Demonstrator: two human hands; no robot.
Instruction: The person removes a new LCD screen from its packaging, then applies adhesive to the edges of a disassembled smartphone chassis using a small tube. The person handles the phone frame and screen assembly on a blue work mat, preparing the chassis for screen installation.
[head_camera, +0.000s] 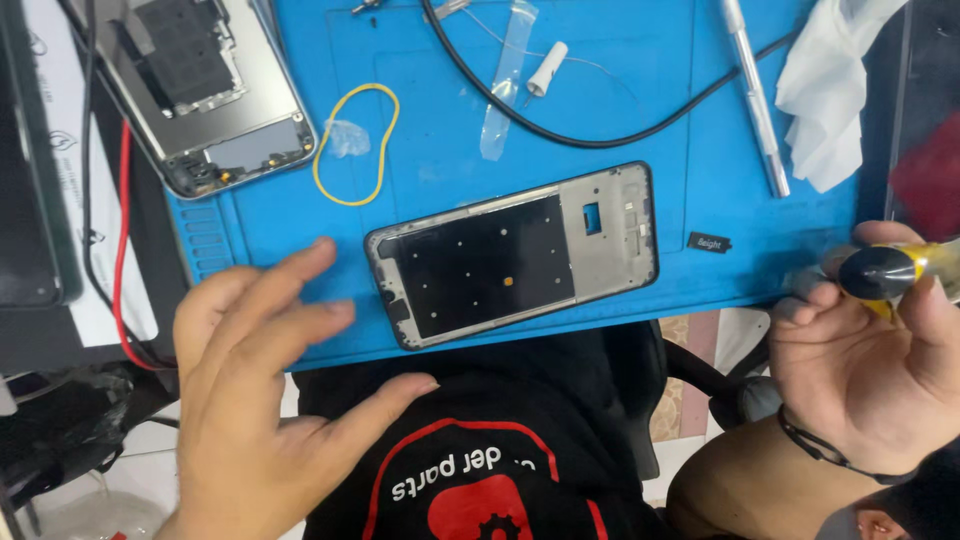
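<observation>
Yellow and black, a small bottle-like tool (885, 272) is pinched in the right hand (870, 365) at the blue mat's (700, 150) right edge. A phone frame (515, 253) is laid flat near the mat's front edge on the bench. The left hand (260, 400) is held spread, empty, just beside the frame. A yellow rubber band (355, 145) and a second opened phone (205, 85) are seen farther back.

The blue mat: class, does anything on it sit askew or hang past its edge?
Yes. The phone frame lies tilted across the blue mat, its lower corner past the near edge. The left hand hovers open beside it; the right hand grips a yellow tool.
</observation>
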